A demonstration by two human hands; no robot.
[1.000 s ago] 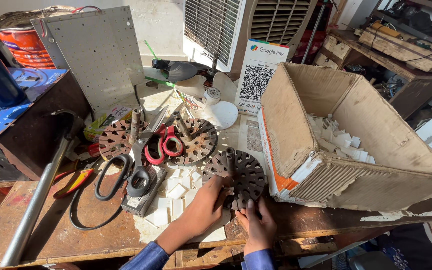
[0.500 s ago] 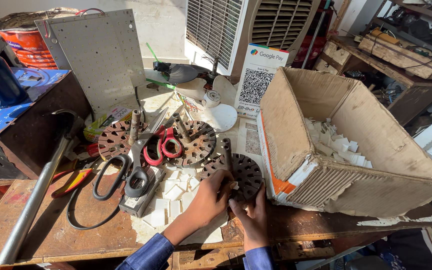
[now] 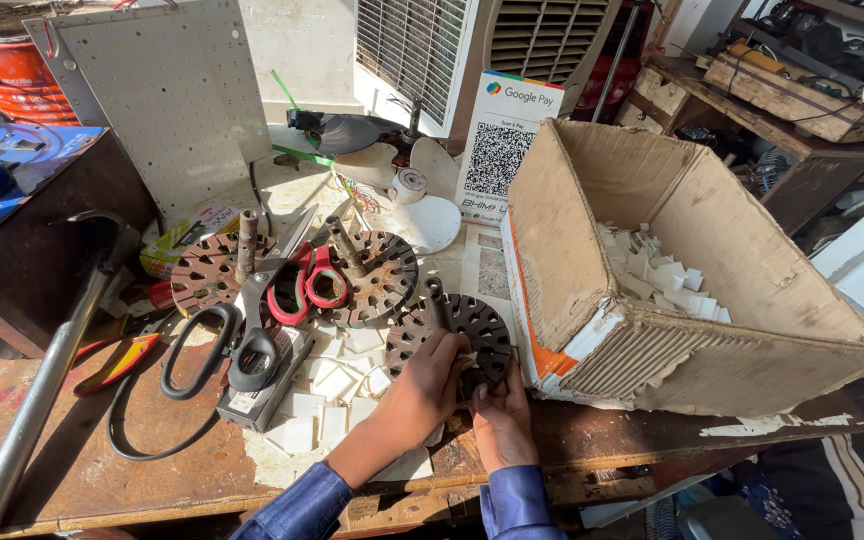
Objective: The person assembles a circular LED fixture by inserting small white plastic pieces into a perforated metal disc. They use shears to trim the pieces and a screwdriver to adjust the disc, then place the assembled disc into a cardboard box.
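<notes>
A dark round slotted metal disc (image 3: 472, 325) with a short shaft lies on the wooden bench (image 3: 72, 470) close to the near edge. My left hand (image 3: 430, 378) rests on its near left side with the fingers curled onto the slots. My right hand (image 3: 497, 418) grips the disc's near rim from below. Both arms wear blue sleeves. Whether a small piece sits under my left fingertips cannot be told. Several white paper slips (image 3: 327, 395) lie scattered just left of my hands.
A torn cardboard box (image 3: 592, 290) holding white slips stands right of the disc. Two more slotted discs (image 3: 377, 275) (image 3: 207, 272), red-handled scissors (image 3: 302, 285) and black-handled scissors (image 3: 242, 345) lie to the left. A metal pipe (image 3: 37, 400), a perforated panel (image 3: 167, 100) and a white card sign (image 3: 507, 145) stand around.
Both hands stay at the dark disc. My left hand has shifted slightly further onto its near side, and the view has tilted a little.
</notes>
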